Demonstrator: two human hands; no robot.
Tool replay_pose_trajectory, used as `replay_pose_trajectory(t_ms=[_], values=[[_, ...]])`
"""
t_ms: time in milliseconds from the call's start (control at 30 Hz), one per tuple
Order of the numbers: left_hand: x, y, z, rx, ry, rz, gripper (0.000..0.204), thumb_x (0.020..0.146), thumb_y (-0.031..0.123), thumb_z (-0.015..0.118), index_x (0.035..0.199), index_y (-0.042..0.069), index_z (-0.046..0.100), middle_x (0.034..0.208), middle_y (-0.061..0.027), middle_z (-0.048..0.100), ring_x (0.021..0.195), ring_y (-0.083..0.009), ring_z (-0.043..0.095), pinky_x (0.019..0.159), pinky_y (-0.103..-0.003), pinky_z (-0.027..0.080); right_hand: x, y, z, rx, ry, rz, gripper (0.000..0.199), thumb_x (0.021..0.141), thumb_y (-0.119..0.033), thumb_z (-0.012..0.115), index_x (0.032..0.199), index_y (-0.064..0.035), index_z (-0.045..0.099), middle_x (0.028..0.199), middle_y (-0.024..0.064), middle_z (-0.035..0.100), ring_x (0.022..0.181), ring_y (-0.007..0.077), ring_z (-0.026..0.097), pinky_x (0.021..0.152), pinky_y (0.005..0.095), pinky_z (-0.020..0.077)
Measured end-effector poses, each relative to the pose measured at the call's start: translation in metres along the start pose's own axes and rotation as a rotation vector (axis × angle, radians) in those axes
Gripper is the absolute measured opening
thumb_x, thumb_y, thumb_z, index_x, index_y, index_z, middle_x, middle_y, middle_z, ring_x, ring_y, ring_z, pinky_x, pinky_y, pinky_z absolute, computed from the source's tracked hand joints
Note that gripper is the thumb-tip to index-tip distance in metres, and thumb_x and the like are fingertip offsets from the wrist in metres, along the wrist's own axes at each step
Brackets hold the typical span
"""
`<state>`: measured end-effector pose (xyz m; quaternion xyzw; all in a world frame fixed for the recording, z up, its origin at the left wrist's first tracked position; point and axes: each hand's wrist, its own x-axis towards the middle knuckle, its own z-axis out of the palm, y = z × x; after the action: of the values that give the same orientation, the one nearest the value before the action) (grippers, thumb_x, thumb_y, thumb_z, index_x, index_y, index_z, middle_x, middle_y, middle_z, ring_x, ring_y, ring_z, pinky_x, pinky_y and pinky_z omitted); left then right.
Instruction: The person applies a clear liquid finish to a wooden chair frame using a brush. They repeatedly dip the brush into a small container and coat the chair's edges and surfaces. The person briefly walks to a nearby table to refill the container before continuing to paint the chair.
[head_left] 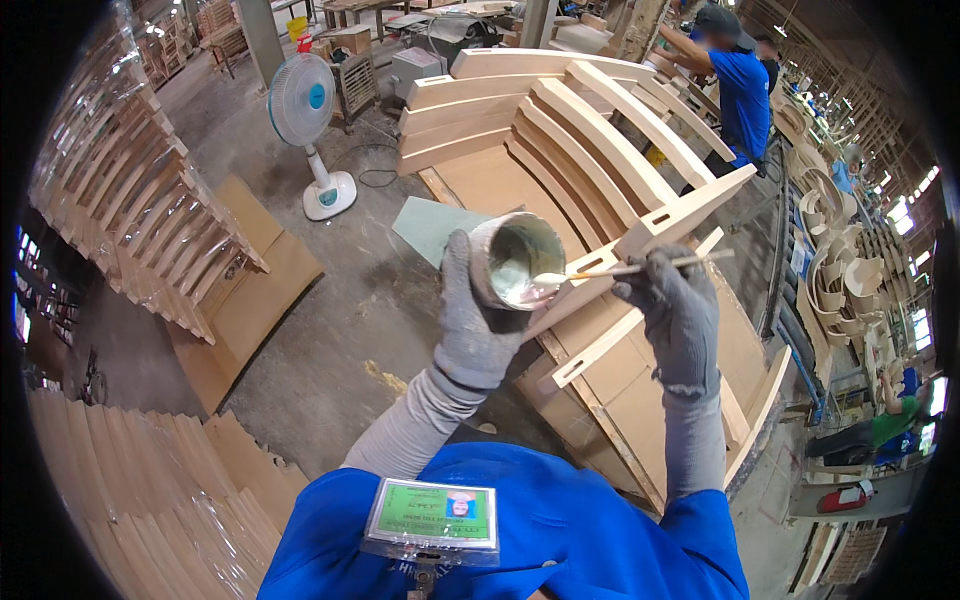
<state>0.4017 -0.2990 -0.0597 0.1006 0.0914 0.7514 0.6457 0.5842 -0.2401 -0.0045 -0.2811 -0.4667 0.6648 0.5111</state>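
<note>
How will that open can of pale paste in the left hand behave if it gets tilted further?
The can already lies tipped toward the stick, so the pale contents would probably creep out slowly, since they look thick. It seems light: the gloved left hand carries it alone. Its smooth round wall could slip or roll if set down sideways.

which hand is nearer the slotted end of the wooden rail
Right. The right hand holds a thin stick just below the slotted rail end; the left hand grips the glue cup, farther off to the left.

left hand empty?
No: the left hand, in a grey glove, is wrapped around a small round container tilted toward the stick held by the right hand.
</note>
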Motion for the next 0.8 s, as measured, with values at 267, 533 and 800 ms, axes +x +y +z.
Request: replay_pose_trajectory(t_ms=[267,533,800], values=[[-0.002,-0.008,-0.012,-0.108,0.116,-0.061,0.05,0.094,0.048,0.032,0.129,0.013,0.041,0.126,-0.0125,0.046,0.12,-0.0308,0.044,0.102,-0.056,0.033,0.058,-0.019,-0.028,-0.393,-0.002,-0.109,0.028,0.085,-0.021,0.063,0.094,0.0037,0.054,0.077,0.0111,0.06,0.062,0.0156,0.062,0.055,0.0263,0.0556],[0.014,-0.02,-0.028,-0.111,0.113,-0.013,0.05,0.093,0.048,0.037,0.127,0.012,0.041,0.124,-0.0131,0.047,0.117,-0.031,0.045,0.101,-0.056,0.034,0.086,-0.002,-0.037,-0.581,-0.043,-0.054,0.031,0.082,-0.025,0.067,0.09,0.0041,0.058,0.069,0.0076,0.061,0.056,0.0106,0.059,0.052,0.0221,0.0523],[0.017,-0.025,-0.03,-0.112,0.086,0.006,0.05,0.092,0.046,0.04,0.126,0.01,0.04,0.123,-0.0132,0.046,0.116,-0.0295,0.046,0.1,-0.053,0.038,0.091,0.005,-0.037,-0.61,-0.075,-0.036,0.032,0.082,-0.025,0.068,0.091,0.0038,0.058,0.07,0.0076,0.061,0.057,0.0115,0.06,0.053,0.0233,0.0528]])
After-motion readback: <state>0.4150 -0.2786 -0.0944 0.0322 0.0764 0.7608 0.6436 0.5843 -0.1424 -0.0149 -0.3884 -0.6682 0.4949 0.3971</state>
